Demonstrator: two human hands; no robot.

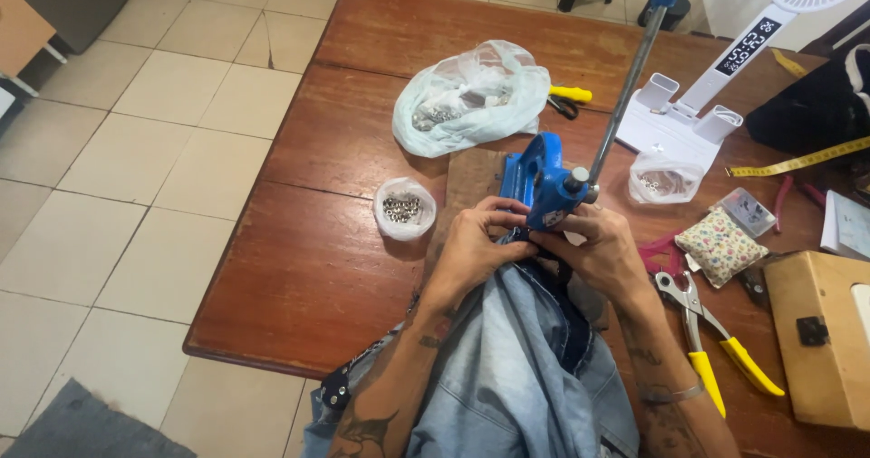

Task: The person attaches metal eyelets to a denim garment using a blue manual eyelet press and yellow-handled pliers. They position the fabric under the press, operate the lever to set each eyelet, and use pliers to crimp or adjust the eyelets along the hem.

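Denim garment (517,358) at 6 o'clock | left hand (476,245), right hand (603,250) both pinch its edge under blue press (544,182) | risk: fabric slips, fingers caught.

Both forearms are showing bare, with no sleeves. Dark tattoos are running along the left forearm (390,395) at seven o'clock and the right forearm (666,376) at five, which is wearing what looks like a thin silver bangle (675,393).
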